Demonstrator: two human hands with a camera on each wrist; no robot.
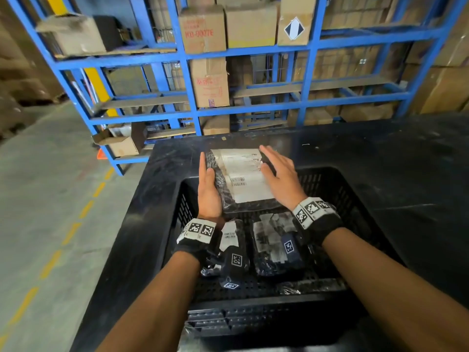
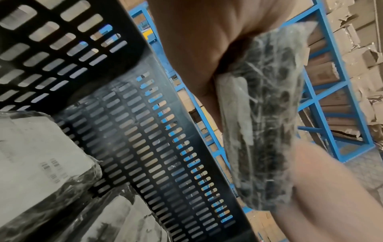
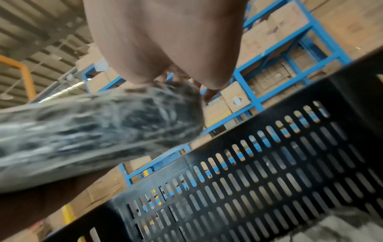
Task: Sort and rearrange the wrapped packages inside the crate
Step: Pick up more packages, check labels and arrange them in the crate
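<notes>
A flat black-wrapped package [image 1: 243, 179] with a large white label hangs over the far side of the black perforated crate [image 1: 355, 189]. My left hand [image 1: 206, 184] presses its left edge with straight fingers, thumb lying on top. My right hand [image 1: 279, 179] lies flat on the right side, fingers spread. The left wrist view shows the package [image 2: 265, 114] against my palm [image 2: 196, 41]; in the right wrist view it [image 3: 93, 131] is blurred under my palm [image 3: 165, 41]. Lower in the crate lie more wrapped packages [image 1: 271, 240], [image 1: 229, 235], partly hidden by my wrists.
The crate stands on a black table [image 1: 406, 161]. Behind the table rise blue racks [image 1: 190, 85] with cardboard boxes. Concrete floor with a yellow dashed line [image 1: 86, 209] runs along the left. The crate's slotted walls [image 2: 145, 131], [image 3: 269, 172] enclose the packages.
</notes>
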